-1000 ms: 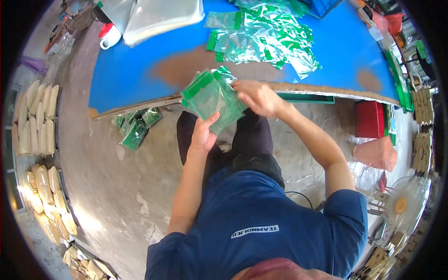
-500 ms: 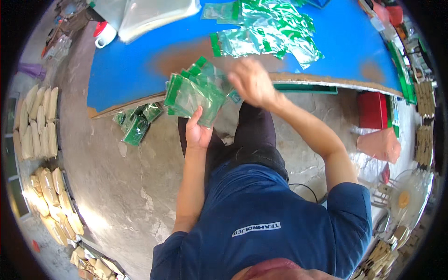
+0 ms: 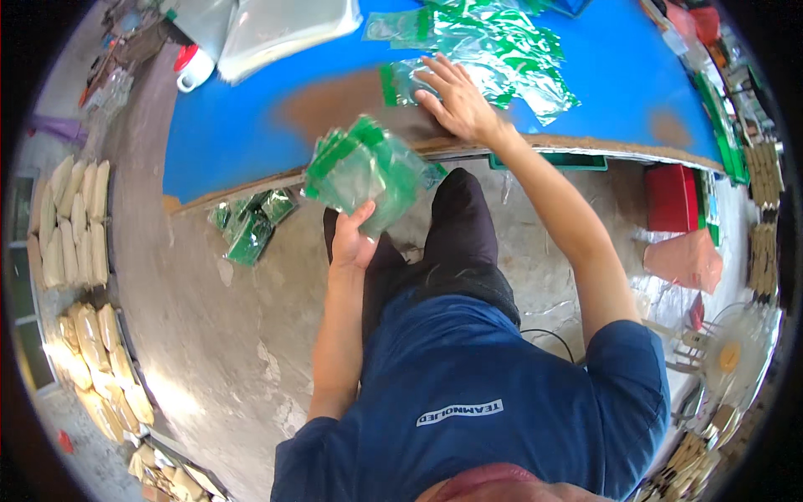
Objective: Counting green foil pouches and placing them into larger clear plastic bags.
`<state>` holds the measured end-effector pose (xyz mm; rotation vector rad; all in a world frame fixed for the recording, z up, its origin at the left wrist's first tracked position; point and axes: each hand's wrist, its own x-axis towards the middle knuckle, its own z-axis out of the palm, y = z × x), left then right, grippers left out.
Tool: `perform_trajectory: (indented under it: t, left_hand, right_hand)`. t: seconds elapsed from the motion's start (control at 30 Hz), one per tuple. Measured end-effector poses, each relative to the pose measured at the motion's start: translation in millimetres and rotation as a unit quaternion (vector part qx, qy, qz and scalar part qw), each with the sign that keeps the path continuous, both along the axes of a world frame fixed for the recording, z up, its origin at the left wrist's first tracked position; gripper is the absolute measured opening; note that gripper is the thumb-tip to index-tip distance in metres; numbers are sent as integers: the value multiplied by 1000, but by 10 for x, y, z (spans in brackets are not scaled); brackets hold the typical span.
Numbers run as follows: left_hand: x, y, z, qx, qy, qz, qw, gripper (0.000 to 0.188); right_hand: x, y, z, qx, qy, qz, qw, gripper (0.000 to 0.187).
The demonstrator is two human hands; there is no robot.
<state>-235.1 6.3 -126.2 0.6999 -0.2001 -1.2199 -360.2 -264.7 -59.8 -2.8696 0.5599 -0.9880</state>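
My left hand (image 3: 355, 238) grips a fanned stack of clear plastic bags with green ends (image 3: 364, 171), held just off the table's near edge. The thumb lies over the stack; the other fingers are mostly hidden behind it. My right hand (image 3: 456, 100), fingers spread, rests on or just above the nearest bags of a loose pile of similar green-and-clear plastic bags (image 3: 493, 50) on the blue table (image 3: 619, 75). Whether its fingertips touch the bags is hard to tell.
A white mug-like container with a red top (image 3: 194, 69) and a stack of clear plastic sheets (image 3: 288, 33) occupy the table's far left. Below its edge lie green packets (image 3: 251, 234). Right of me are a red box (image 3: 669, 198) and a fan (image 3: 728, 356).
My right hand has moved up from beside the held stack to the pile on the table, its fingers spreading. The held bags have shifted slightly right and turned.
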Motion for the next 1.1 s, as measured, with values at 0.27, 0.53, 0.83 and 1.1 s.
perform_trajectory:
  t: [0.27, 0.53, 0.83, 1.1]
  left_hand:
    - [-143, -32, -53, -21, 107, 52, 993, 53]
    - [39, 150, -165, -53, 136, 20, 989, 54]
    - [-51, -153, -26, 16, 25, -16, 999, 58]
    - [40, 54, -165, -8, 71, 30, 997, 61]
  right_hand:
    - [-93, 576, -27, 99, 86, 72, 989, 25]
    - [-225, 494, -47, 150, 73, -51, 985, 42]
    - [-63, -475, -93, 53, -40, -141, 988, 57]
    - [-174, 577, -4, 138, 59, 174, 973, 36]
